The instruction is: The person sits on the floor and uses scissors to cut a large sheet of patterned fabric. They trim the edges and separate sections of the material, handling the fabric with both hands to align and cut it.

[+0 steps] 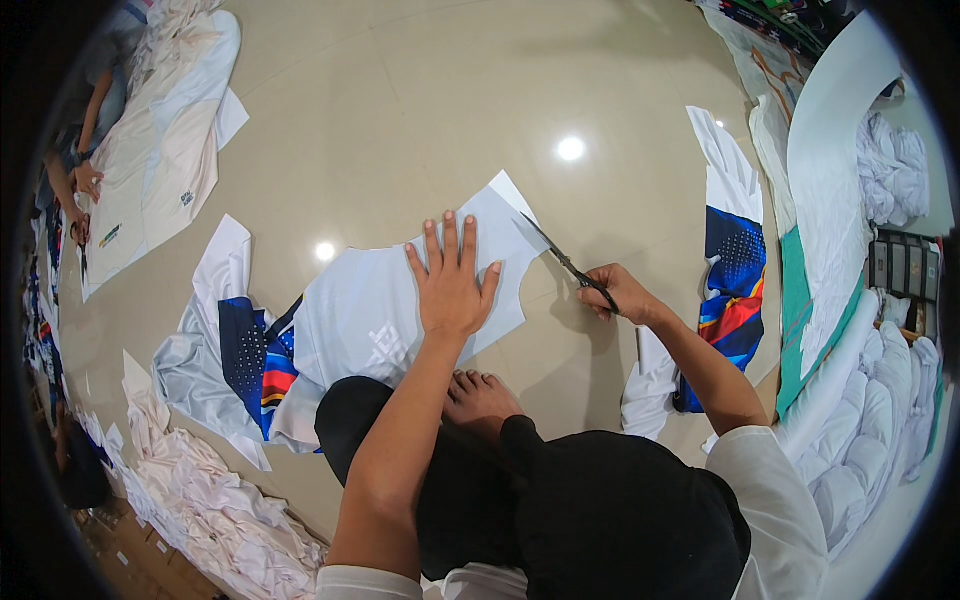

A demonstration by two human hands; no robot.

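A pale grey-white cloth piece [350,295] with a curved cut edge lies spread on the floor before me. My left hand [455,285] rests flat on it, palm down, fingers apart. A pair of dark-handled scissors [563,258] is in my right hand [622,292], thumb and fingers in the handles. The blades point up and left, over the cloth's upper right corner. Whether they are parted is hard to see. A brighter white layer [512,190] shows at that corner. Beside the cloth's lower edge is my bare foot [482,402].
Left of the cloth lies a crumpled white and navy patterned fabric [245,365]; a similar one [735,270] lies to the right. White fabric heaps [215,485] and bundles [860,440] line both sides. At far left, another person's hand [88,180] rests on cream cloth [165,165].
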